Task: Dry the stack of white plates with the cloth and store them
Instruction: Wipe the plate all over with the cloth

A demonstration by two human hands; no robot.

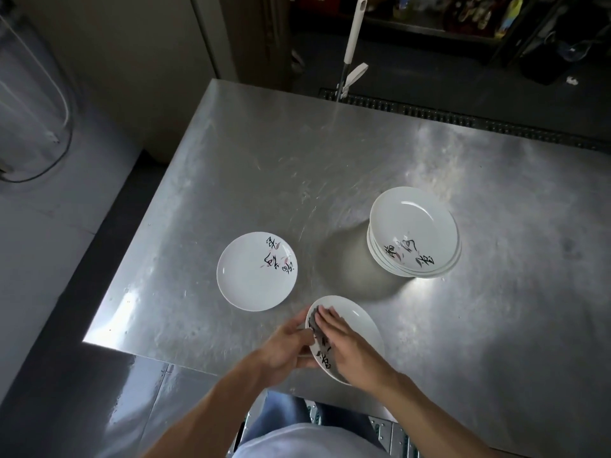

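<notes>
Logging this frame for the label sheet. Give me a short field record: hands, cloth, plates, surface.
surface: steel table
left hand: grips the rim of the held plate, which is tilted
right hand: fingers flat, presses the cloth onto the held plate
cloth: dark, inside the held plate
single plate: flat on the table, apart from the stack
stack: several plates, on the table to the right
stage: wiping the held plate

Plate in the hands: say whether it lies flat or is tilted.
Tilted. The plate shows as a narrow oval, the left hand gripping its rim, the right hand pressing the cloth on its face.
</notes>
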